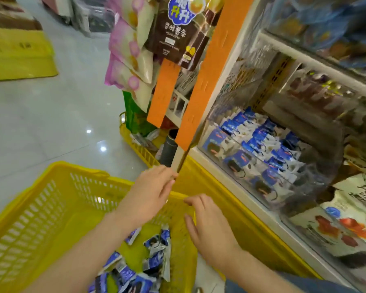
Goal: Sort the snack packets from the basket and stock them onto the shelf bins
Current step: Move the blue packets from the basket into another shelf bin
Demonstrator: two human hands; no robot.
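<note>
A yellow plastic basket (51,208) stands on the floor at the lower left, with several blue-and-white snack packets (156,246) lying in its near corner. The same kind of packets (258,144) fill a clear-fronted shelf bin (220,178) on the right. My left hand (150,191) reaches over the basket's far rim, and its fingertips touch the lower end of the shelf's upright post (179,161); it holds no packet. My right hand (207,225) is at the basket's right rim, thumb inside and fingers bent over the top edge.
Orange strips (207,81) run down the shelf post, and hanging snack bags (178,32) sit above. A second yellow basket (140,149) with goods stands behind the post. More bins (347,225) of other snacks lie to the right. A glossy tiled floor (51,123) spreads left.
</note>
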